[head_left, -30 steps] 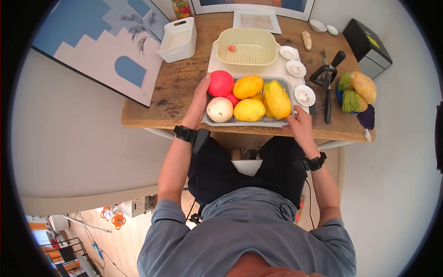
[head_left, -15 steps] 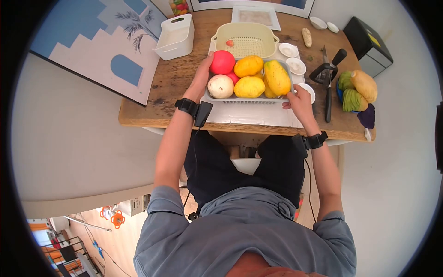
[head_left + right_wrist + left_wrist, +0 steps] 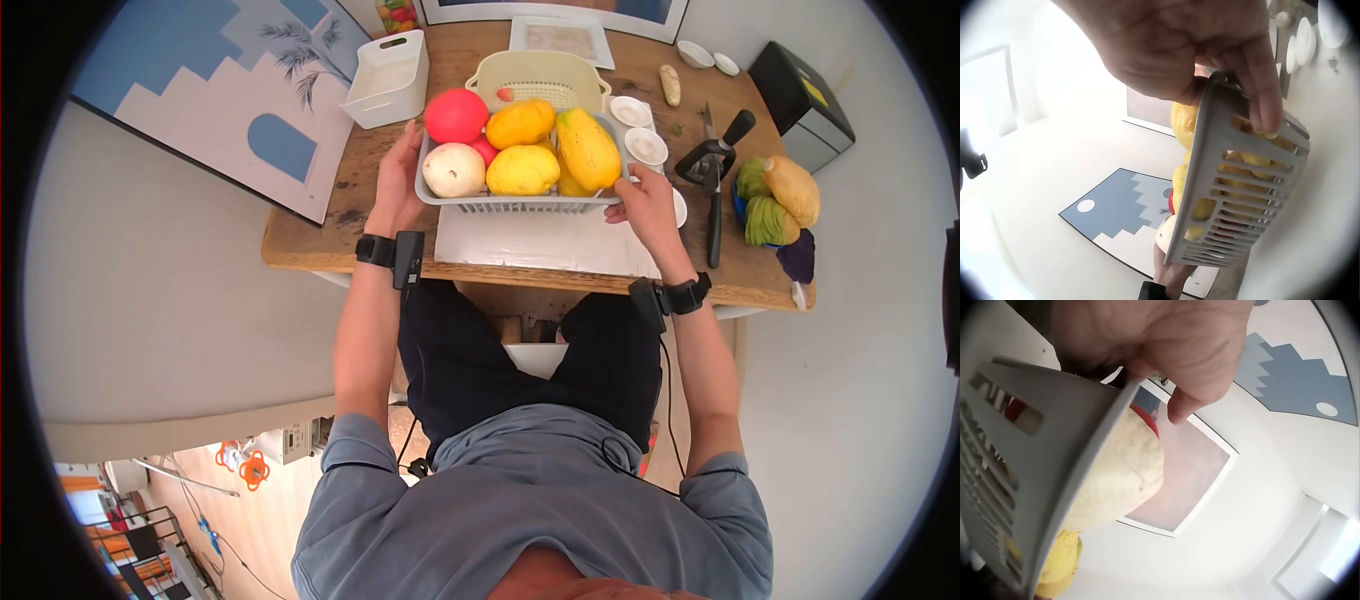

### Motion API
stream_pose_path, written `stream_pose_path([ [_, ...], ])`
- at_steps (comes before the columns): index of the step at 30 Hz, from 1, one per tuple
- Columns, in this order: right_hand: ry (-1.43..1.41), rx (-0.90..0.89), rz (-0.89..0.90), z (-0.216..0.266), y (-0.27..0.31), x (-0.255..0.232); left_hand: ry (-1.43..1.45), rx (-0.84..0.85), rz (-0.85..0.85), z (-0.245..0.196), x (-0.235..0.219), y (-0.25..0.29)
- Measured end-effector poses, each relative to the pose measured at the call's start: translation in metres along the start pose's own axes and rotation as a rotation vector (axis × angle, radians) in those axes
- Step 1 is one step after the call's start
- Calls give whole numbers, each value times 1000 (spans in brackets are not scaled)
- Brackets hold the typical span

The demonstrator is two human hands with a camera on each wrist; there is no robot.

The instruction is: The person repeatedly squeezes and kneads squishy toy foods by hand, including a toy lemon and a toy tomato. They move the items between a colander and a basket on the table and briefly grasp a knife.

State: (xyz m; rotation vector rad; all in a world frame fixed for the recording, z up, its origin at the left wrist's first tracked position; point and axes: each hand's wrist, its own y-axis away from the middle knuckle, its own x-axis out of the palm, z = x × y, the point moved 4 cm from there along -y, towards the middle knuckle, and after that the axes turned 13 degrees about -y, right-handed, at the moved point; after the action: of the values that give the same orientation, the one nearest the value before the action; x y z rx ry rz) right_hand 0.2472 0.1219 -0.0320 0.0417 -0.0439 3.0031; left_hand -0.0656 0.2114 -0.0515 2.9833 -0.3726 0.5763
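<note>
A grey slotted basket [image 3: 520,203] is held up over the table's front part by both hands. My left hand [image 3: 400,180] grips its left rim, with the thumb on the inner side in the left wrist view. At the right end, my right hand [image 3: 647,208] pinches the rim, fingers [image 3: 1264,103] on the outside of the slotted wall. Inside the basket lie a bright red round piece [image 3: 457,116], a second red piece partly hidden, a cream-white round one [image 3: 454,171], rounded yellow fruits [image 3: 522,170] and a long yellow papaya-like fruit [image 3: 588,148].
Behind the basket stands a pale yellow colander [image 3: 540,68] with one small red piece. White dishes [image 3: 646,146] line the right, beside a black-handled knife [image 3: 714,230]. Farther right is a blue bowl of vegetables [image 3: 768,218]; a white bin [image 3: 390,85] stands back left. A white mat [image 3: 530,240] lies below.
Both hands have lifted the basket off the mat, moving it away from the table's front edge and then leftward. More of the white mat now shows beneath it.
</note>
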Motion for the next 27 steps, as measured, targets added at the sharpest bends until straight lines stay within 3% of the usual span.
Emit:
stream_pose_path([
  [4,-25,-40,-17,16,-6,14,-38,25,-98,-16,-2,8],
  [7,-24,-57,42,34,-10,25,37,13,16,-20,-13,6],
  [15,-20,-65,178,36,-29,49,131,16,-58,-12,-60,6],
  [17,-36,-47,206,37,-36,54,147,28,-207,-12,-67,12],
  [19,-52,-25,231,38,-47,56,138,51,-199,-17,-76,15],
  [21,483,-288,136,44,-67,49,130,72,-194,-23,-77,21],
  [22,483,-289,141,38,-77,50,54,82,-285,-33,-73,30],
  [24,921,-838,-36,35,-89,58,-22,94,-380,-43,-76,36],
  [25,919,-840,-33,25,-102,58,-5,108,-379,-47,-83,36],
  [27,1126,-985,152,9,-116,66,12,124,-379,-53,-97,35],
])
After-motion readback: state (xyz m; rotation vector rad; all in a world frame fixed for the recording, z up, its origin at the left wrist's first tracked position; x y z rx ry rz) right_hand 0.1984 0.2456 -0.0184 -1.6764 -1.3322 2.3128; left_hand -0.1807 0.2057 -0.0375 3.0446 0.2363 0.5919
